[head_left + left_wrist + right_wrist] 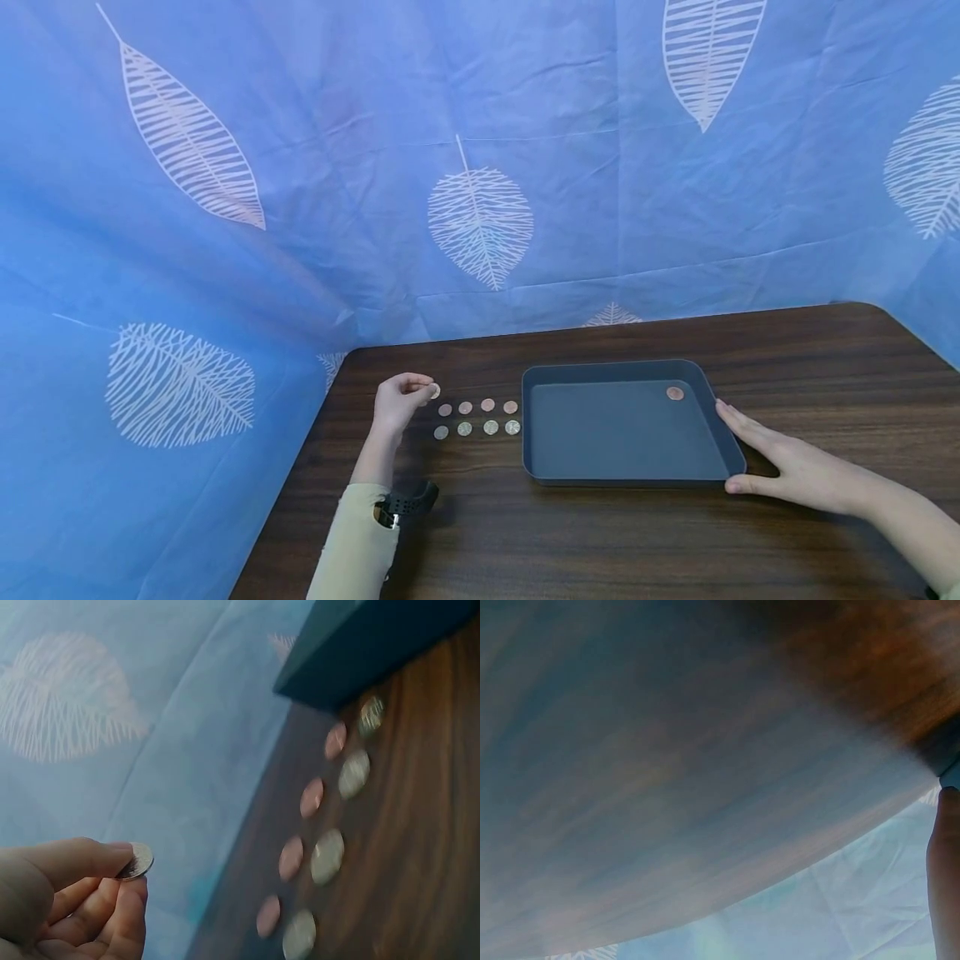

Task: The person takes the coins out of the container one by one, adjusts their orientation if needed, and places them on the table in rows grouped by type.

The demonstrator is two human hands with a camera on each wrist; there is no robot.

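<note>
Between thumb and fingertips my left hand (pixel 397 406) pinches a silver coin (pixel 138 862), held up left of two rows of coins. The far row is of copper coins (pixel 487 405), the near row of silver coins (pixel 491 427), all flat on the table. A dark grey rectangular tray (pixel 615 433) stands right of the rows, with one copper coin (pixel 675 393) in its far right part. At the tray's right side, my right hand (pixel 795 467) touches the rim with straight, spread fingers and thumb. The right wrist view shows mostly blurred tabletop and part of a finger.
The dark wood table (pixel 600 542) ends at the back and left against a blue cloth (pixel 360 208) with white leaf prints. Several coins lie close to the tray's left wall.
</note>
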